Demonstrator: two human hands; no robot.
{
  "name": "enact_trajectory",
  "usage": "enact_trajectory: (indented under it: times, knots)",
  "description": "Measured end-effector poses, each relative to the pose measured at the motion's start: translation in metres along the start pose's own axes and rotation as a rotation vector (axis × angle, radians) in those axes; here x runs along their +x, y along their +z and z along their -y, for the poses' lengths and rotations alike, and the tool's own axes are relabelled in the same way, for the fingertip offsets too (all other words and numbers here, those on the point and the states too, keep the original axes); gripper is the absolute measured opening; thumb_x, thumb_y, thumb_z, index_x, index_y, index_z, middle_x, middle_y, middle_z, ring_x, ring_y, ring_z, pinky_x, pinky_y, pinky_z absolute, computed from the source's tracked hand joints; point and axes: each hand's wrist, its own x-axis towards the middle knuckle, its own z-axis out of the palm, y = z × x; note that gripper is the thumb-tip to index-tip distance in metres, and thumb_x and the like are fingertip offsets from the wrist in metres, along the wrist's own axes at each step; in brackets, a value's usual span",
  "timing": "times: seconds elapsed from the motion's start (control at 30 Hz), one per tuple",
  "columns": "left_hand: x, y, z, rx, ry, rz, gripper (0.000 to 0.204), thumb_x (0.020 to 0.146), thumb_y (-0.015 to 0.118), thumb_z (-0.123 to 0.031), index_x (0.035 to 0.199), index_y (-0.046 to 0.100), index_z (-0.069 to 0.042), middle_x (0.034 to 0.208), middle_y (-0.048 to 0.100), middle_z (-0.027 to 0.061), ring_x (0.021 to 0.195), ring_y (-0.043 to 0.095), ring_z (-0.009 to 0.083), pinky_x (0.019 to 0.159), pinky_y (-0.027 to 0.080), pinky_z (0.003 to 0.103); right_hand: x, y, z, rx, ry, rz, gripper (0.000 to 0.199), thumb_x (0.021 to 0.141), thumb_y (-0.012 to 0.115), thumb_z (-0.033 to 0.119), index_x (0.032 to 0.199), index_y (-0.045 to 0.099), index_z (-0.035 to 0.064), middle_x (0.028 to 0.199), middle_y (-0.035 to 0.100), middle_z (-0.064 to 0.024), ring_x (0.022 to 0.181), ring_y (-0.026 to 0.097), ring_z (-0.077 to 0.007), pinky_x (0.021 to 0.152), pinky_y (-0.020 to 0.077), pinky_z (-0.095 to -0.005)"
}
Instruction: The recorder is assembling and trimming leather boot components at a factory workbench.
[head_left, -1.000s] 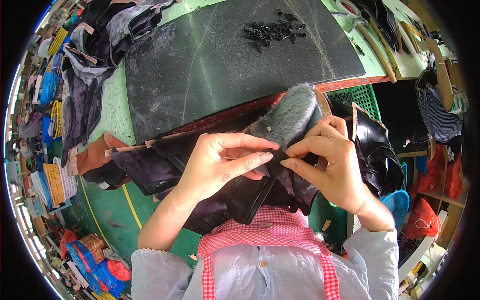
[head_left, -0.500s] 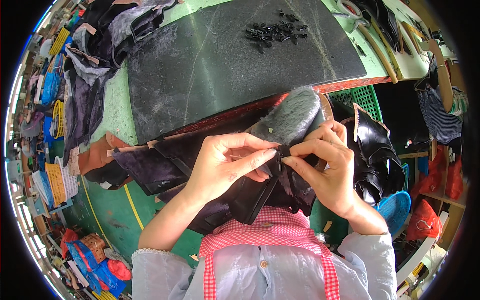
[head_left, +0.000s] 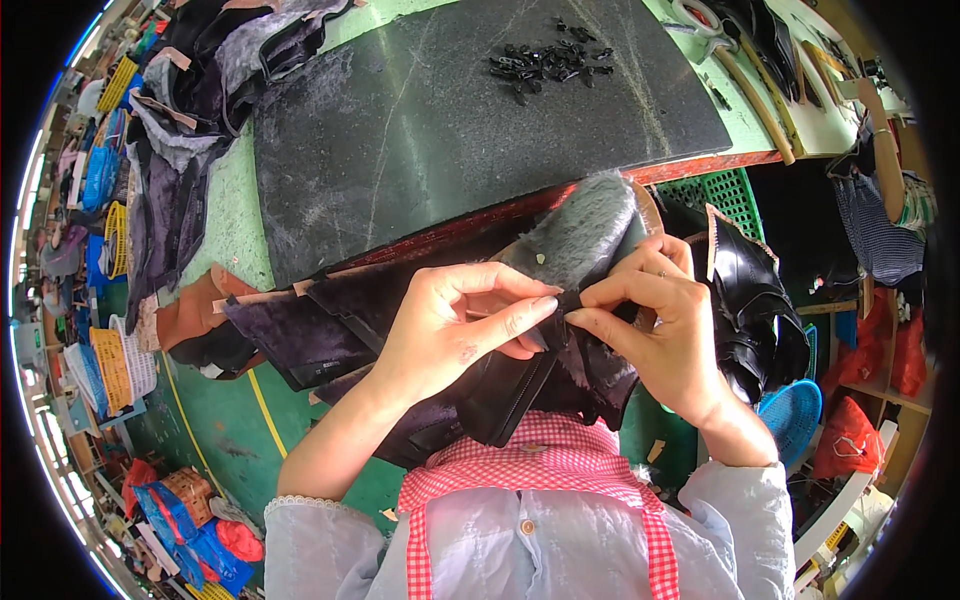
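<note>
Dark stone slab (head_left: 450, 120) behind — both hands' fingers (head_left: 520, 315) pinching fur-lined black boot piece (head_left: 570, 250) (green crate (head_left: 725, 190) beside).

Grey fur lining (head_left: 580, 235) looks soft and fuzzy, the black boot upper (head_left: 520, 390) smooth leather, the dark slab (head_left: 420, 120) matt, scuffed stone.

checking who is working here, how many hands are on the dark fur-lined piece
2. The left hand pinches the dark fur-lined piece from the left; the right hand pinches it from the right, fingertips nearly meeting at its middle edge. No other hands show.
</note>
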Motion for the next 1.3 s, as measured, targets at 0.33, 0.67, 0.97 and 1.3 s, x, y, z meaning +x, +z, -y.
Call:
enact_trajectory:
  times: [0.33,0.67,0.97,1.3]
  knots:
    - [0.008,0.003,-0.004,0.070,-0.019,0.063,0.008,0.086,0.069,-0.004,0.090,0.065,0.001,0.080,0.063,0.0029,0.067,0.063,0.0084,0.058,0.059,0.024,-0.003,-0.005,-0.002,-0.001,-0.020,0.025,0.014,0.066,0.081,0.012,0.077,0.073,0.0101,0.069,0.061,0.0011,0.074,0.052,-0.0159,0.085,0.0356,-0.0324]
    - [0.019,0.003,-0.012,0.034,-0.048,0.150,0.007,0.086,0.067,-0.007,0.082,0.064,-0.002,0.075,0.059,-0.0003,0.058,0.054,0.0044,0.047,0.044,0.018,-0.008,-0.002,-0.009,-0.004,-0.337,-0.056,0.036,0.058,0.084,0.015,0.089,0.067,0.0133,0.085,0.059,0.0015,0.076,0.053,-0.0183,0.071,0.0431,-0.0334]
    - [0.023,0.010,-0.009,-0.068,-0.088,0.140,0.010,0.088,0.067,-0.011,0.081,0.066,-0.003,0.065,0.059,-0.0029,0.055,0.049,0.0016,0.047,0.033,0.017,0.005,0.000,-0.011,-0.123,-0.596,-0.200,0.034,0.055,0.082,0.012,0.087,0.071,0.0100,0.086,0.060,0.0006,0.072,0.056,-0.0160,0.065,0.0441,-0.0301]
    - [0.036,-0.007,-0.022,0.448,0.028,0.231,0.028,0.091,0.067,-0.028,0.099,0.057,-0.003,0.087,0.057,0.0018,0.080,0.048,0.0056,0.069,0.043,0.025,-0.003,0.008,-0.012,-0.139,-0.646,-0.163,0.038,0.049,0.073,0.019,0.087,0.073,0.0174,0.096,0.057,0.0031,0.091,0.053,-0.0191,0.080,0.0392,-0.0363]
